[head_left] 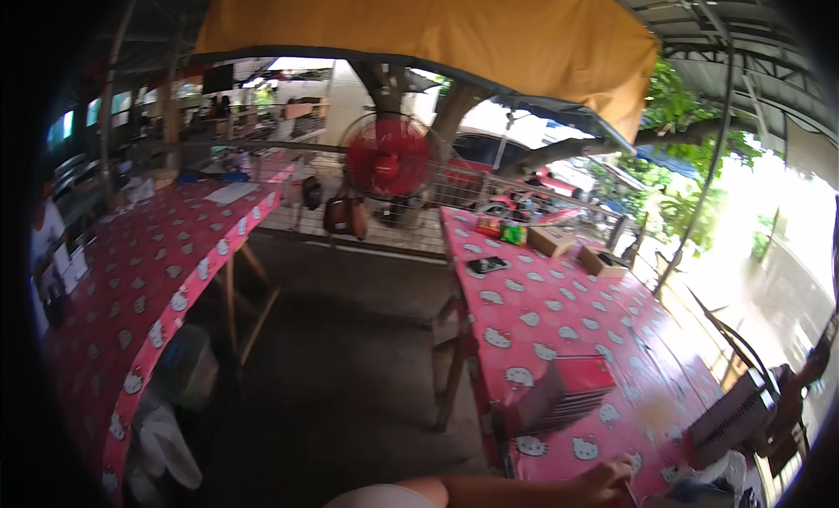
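My left hand reaches in from the lower edge, low over the pink patterned tablecloth of the right-hand table. Its fingers look curled together, and what they hold, if anything, is too blurred to make out. Beyond the hand stands a stack of red-topped boxes or booklets near the table's left edge. To the hand's right lies clear crumpled plastic, close to a dark bag at the table's right side. A pale blurred patch shows on the cloth above the hand. My right hand is out of sight.
A phone, small colourful packets and an open cardboard box lie toward the table's far end. Another pink-covered table stands left across a dark floor. A red fan stands by the wire railing.
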`<state>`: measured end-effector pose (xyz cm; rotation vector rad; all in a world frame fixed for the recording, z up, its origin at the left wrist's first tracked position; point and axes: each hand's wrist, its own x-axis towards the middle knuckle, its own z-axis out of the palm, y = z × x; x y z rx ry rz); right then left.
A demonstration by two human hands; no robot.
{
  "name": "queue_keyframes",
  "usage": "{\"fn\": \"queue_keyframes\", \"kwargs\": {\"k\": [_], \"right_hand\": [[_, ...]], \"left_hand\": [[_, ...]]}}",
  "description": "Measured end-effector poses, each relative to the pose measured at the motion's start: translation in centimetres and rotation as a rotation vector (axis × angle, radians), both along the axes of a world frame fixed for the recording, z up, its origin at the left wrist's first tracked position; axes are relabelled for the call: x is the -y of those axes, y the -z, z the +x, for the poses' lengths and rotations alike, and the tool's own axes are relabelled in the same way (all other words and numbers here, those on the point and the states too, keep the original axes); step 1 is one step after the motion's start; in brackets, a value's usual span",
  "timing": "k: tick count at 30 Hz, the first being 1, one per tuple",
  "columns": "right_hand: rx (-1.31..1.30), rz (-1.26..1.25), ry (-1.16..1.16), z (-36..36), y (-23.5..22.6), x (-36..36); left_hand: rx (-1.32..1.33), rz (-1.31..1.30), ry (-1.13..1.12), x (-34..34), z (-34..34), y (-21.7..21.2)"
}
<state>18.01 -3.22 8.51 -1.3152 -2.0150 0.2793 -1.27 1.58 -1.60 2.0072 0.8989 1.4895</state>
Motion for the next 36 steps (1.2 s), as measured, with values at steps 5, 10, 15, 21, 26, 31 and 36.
{"fn": "queue_keyframes", "kwargs": {"k": [5,10,15,21,26,31,36], "right_hand": [[0.039,-0.009,-0.051,2.2,2.1,-4.9],[0.083,-0.06,-0.022,4.9,4.6,-8.1],[-0.653,-0.103,-0.071,4.1,7.1,-7.0],[-0.102,-0.252,-0.142,3.3,3.7,-7.9],[-0.478,-0.32,-0.151,3.3,5.0,-7.3],[0.465,-0.163,0.422,3.8,5.8,-7.1],[0.076,-0.354,0.041,13.9,12.6,-5.2]], "left_hand": [[0.54,-0.392,0.278,-0.9,-2.3,2.6],[0.76,-0.59,0.45,-2.5,-2.3,4.1],[0.781,-0.756,0.507,-3.4,-2.0,4.8],[0.77,-0.8,0.548,-2.5,-2.7,3.8],[0.802,-0.781,0.501,-3.1,-2.2,4.2],[0.867,-0.745,0.419,-2.4,-1.4,4.0],[0.72,-0.624,0.279,-1.9,-1.7,3.1]]}}
